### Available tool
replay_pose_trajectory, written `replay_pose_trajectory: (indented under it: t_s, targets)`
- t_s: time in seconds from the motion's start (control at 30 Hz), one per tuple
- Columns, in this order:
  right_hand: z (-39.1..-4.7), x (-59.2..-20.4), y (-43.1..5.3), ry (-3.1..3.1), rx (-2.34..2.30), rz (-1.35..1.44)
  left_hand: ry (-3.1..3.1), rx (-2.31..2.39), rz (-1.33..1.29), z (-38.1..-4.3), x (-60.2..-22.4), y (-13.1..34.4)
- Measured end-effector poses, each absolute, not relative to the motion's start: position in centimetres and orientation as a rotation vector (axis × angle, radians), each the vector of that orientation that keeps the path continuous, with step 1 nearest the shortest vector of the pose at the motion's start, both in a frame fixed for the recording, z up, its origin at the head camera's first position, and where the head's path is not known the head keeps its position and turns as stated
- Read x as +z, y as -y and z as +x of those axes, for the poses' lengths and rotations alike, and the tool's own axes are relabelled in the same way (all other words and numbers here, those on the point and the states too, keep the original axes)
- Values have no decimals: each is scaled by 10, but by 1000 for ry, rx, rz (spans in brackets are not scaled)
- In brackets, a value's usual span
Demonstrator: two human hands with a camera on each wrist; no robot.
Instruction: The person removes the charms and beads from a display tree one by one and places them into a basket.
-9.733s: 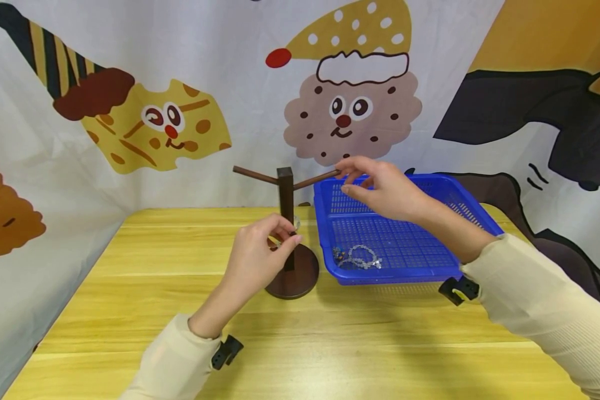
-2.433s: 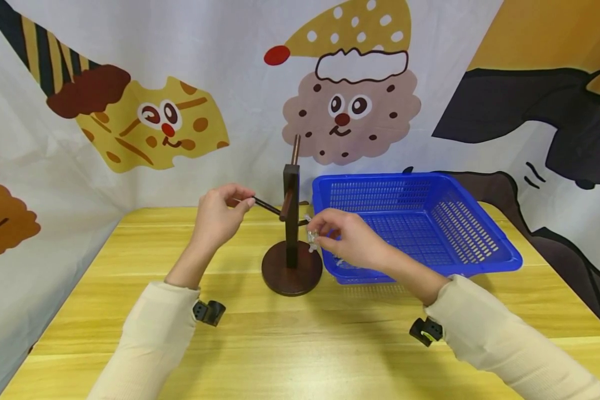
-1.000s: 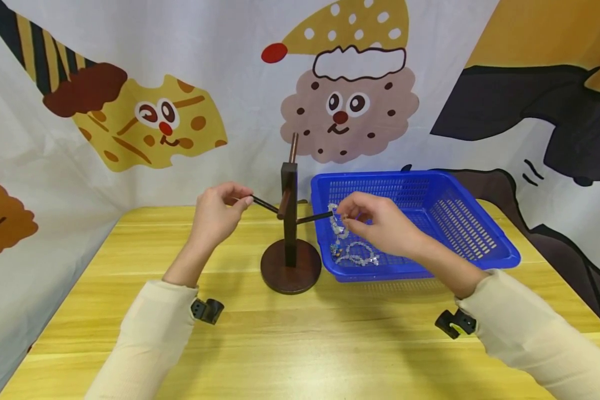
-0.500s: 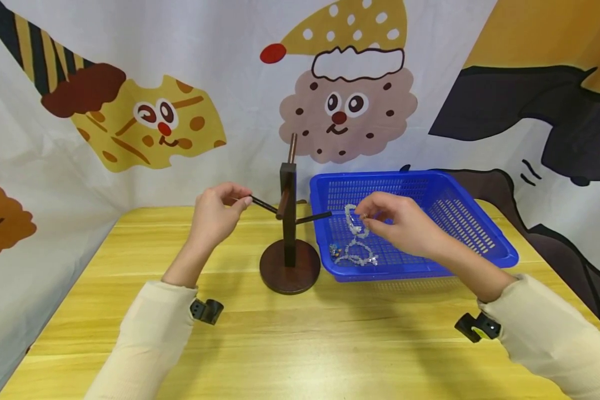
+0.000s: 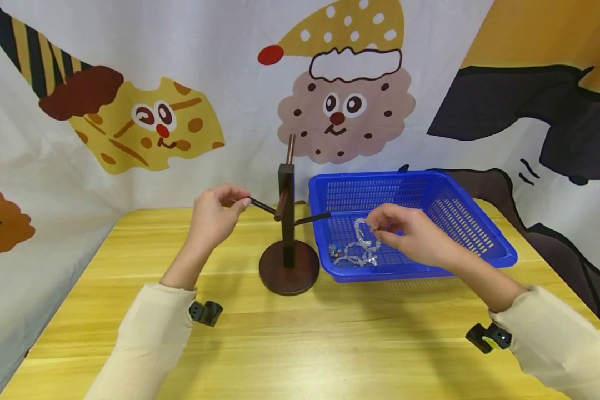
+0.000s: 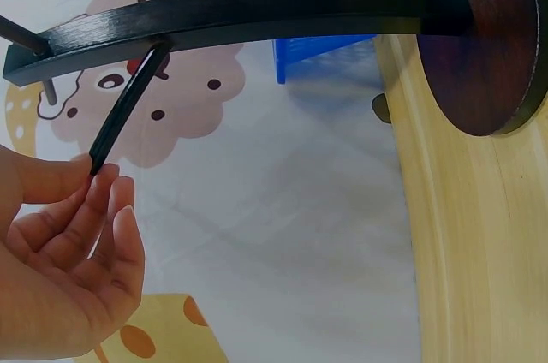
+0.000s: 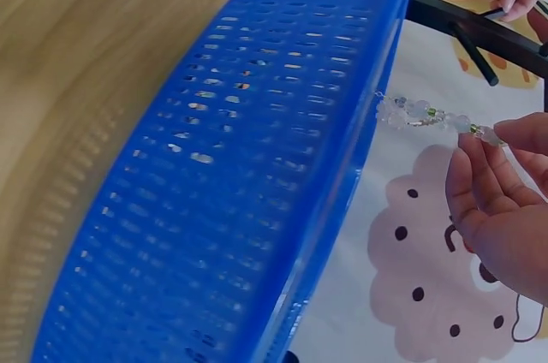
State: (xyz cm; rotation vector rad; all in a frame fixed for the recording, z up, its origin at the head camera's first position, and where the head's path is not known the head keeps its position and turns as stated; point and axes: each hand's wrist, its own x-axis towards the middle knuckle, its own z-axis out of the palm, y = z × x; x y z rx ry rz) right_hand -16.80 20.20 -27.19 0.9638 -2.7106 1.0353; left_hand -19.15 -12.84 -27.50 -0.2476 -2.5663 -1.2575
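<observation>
My left hand (image 5: 215, 218) pinches the tip of a thin peg (image 6: 128, 110) on the dark wooden jewelry stand (image 5: 288, 233), thumb against fingertips. The stand is upright on a round base, with bare pegs at differing heights. Over the near-left part of the blue basket (image 5: 325, 233), my right hand (image 5: 410, 230) pinches a clear beaded bracelet (image 5: 359, 228) between thumb and fingers. The bracelet hangs as a loop; in the right wrist view its pale beads (image 7: 419, 110) show small green ones among them. Below it in the basket lie more clear bracelets (image 5: 352, 258).
Beside those bracelets sits a small blue-and-gold bead piece (image 5: 334, 251). The perforated basket stands right of the stand on the wooden table (image 5: 280, 344). A cartoon-printed cloth (image 5: 250, 111) hangs behind. One lower peg (image 5: 312, 218) points toward the basket's left rim.
The stand has turned, and my left hand has gone from its post to a peg. My right hand, with the bracelet, has moved from the lower peg rightward and down over the basket.
</observation>
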Motion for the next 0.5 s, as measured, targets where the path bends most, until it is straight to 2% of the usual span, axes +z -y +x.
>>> replay_pose_trajectory:
  t_s: [0.5]
  targets:
    - [-167,-299,-207,2765,1105,986,2557,-1248,-258,-190,-275,128]
